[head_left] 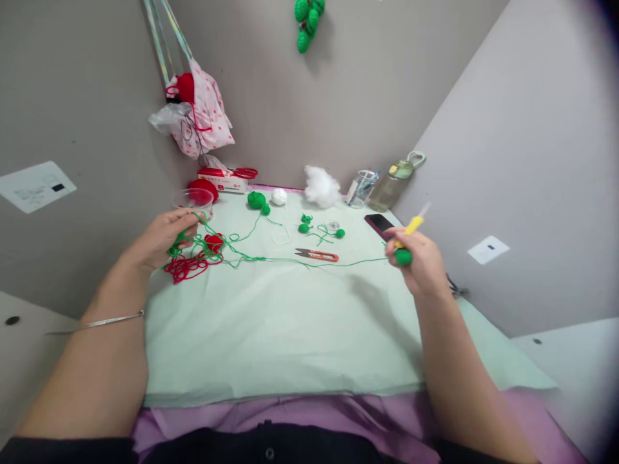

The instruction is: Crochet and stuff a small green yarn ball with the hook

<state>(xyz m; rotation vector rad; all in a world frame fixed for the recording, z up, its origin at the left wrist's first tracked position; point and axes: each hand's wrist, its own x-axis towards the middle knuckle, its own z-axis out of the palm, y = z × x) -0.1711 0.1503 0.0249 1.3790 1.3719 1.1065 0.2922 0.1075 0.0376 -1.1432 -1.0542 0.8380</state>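
Well, left hand: at the left of the frame, your left hand [162, 240] is closed, fingers pinching the tangled green yarn [176, 249].
Red yarn: loosely heaped red strands [186, 269] lie just beside that hand.
Dotted pouch: hangs at upper left, a red yarn ball [185, 87] in its mouth.
Green ball of yarn [256, 200]: upper centre-left, beside a white ball [279, 196].
Orange snips [323, 256]: mid-frame, near the green strand that runs between your hands.
White stuffing [321, 187]: above the snips, against the wall.
Phone [378, 223]: right of centre, beside your right hand.
Right hand: your right hand [425, 263] is closed — gripping a yellow-handled tool [414, 225] and a small green piece [403, 257].
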